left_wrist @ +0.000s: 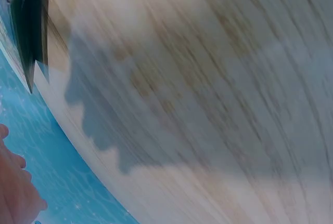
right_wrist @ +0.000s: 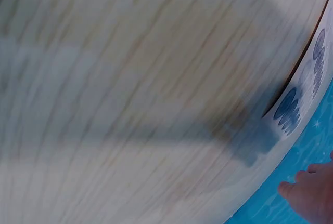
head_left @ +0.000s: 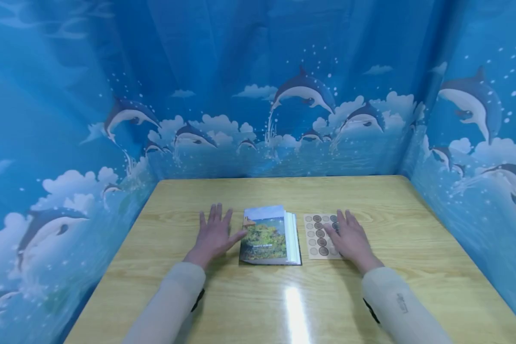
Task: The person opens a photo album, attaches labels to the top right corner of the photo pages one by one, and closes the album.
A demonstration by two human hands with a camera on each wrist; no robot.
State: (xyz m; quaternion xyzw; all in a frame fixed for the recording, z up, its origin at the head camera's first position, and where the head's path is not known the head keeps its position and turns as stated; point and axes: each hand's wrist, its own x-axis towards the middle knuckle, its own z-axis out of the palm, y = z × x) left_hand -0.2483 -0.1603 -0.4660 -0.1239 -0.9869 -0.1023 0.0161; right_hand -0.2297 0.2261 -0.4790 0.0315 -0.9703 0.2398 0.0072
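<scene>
Green album [head_left: 264,239] between left grip [head_left: 214,235] and right grip [head_left: 351,239], both wide, sheet [head_left: 313,246] beneath right

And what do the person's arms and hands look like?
The left sleeve and right sleeve are long and pale. A black strip peeks out along each inner edge. The right one has a small grey marking. The left hand and right hand wear no gloves.

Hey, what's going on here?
A person reaches both arms over a wooden table. The left grip, fingers spread, is beside a photo album, thumb near its left edge. The right grip is over part of a sheet of printed circles. Neither grip is holding anything at this moment.
</scene>
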